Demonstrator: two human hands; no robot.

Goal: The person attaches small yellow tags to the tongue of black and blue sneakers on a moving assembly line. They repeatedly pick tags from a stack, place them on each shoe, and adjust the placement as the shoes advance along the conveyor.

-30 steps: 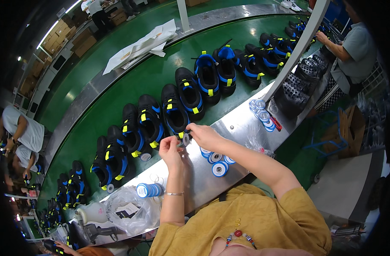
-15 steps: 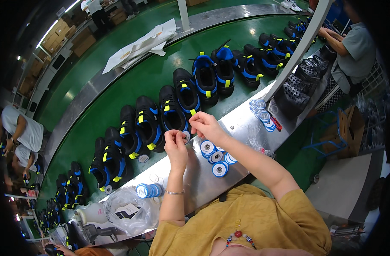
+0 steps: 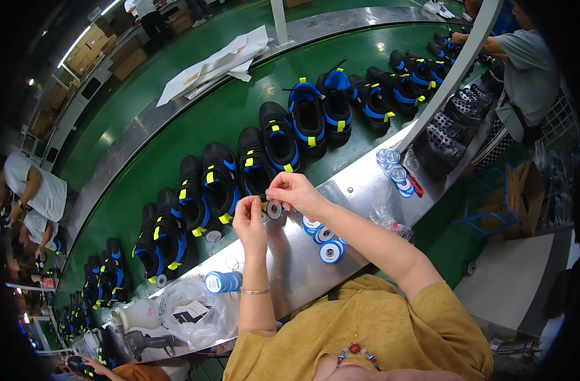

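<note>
My left hand (image 3: pixel 250 221) is closed in a pinch just in front of the heel of a black-and-blue sports shoe (image 3: pixel 254 166). Close beside it, my right hand (image 3: pixel 297 193) also pinches with thumb and forefinger, near that shoe's heel. A round white-and-grey tag (image 3: pixel 274 210) hangs right below the right fingertips, between both hands. Whatever the fingertips grip, perhaps a thin string, is too small to make out. More round blue-rimmed tags (image 3: pixel 331 252) lie in overlapping piles on the metal ledge (image 3: pixel 283 273), partly behind my right forearm.
Pairs of shoes (image 3: pixel 221 173) line the green belt. A stack of round tags (image 3: pixel 223 282), a clear plastic bag (image 3: pixel 194 317) and a grey hand tool (image 3: pixel 147 343) sit at left on the ledge. A white post (image 3: pixel 452 76) rises at right, near a co-worker (image 3: pixel 525 76).
Both hands have shifted slightly left, and my right hand has come closer to the left one. The hanging round tag shows more plainly. The co-worker at right has reached farther toward the belt.
</note>
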